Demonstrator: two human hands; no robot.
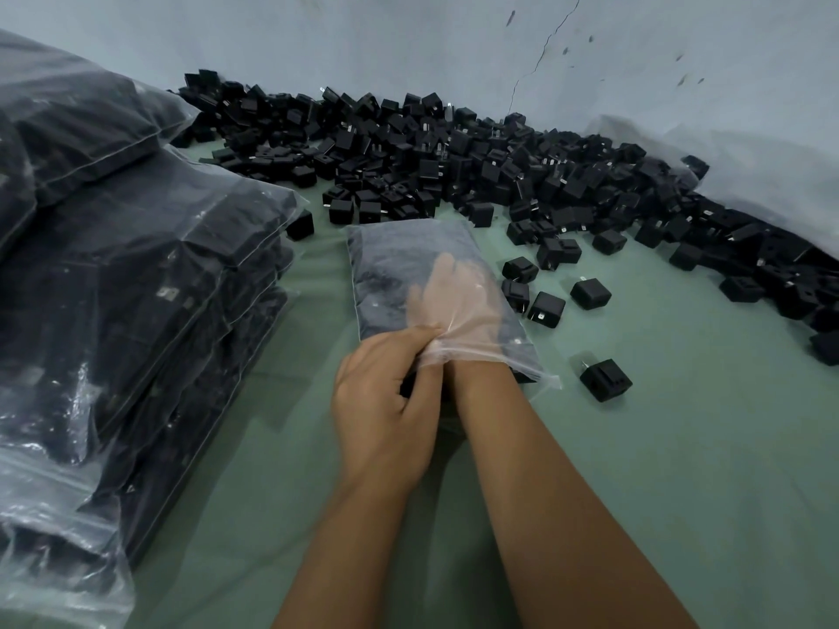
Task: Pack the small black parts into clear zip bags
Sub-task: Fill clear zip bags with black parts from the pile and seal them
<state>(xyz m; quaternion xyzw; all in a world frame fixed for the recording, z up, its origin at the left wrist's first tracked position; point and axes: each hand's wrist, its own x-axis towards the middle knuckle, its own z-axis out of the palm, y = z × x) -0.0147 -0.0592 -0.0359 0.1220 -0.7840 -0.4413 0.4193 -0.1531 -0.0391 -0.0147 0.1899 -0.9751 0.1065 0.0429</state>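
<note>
- I am looking down on a smooth, matte green surface, running back to a pale blue-grey wall that is showing a thin crack and a few dark flecks.
- A tall stack of filled bags is sitting at my left: glossy, crinkled clear plastic over flat dark slabs of packed parts, each layer sagging slightly at the edges.
- A wide heap of loose black parts is spreading along the foot of the wall; they are small, boxy, matte cubes, some showing short metal prongs. A few strays are lying apart on the green, one just right of the bag mouth.
- Some cloudy plastic sheet is lying bunched against the wall at far right.
- The clear zip bag is lying flat in the centre, a soft rectangle partly filled with dark parts. Its long axis is running away from me, leaning slightly left; the closed end is pointing at the heap, the open mouth at me.
- My right hand is reaching inside the bag, seen hazily through the film, fingers extended and spread; whether it is holding a part I cannot tell.
- My left hand is pinching the rumpled mouth edge of the bag, fingers curled tight on the plastic.
</note>
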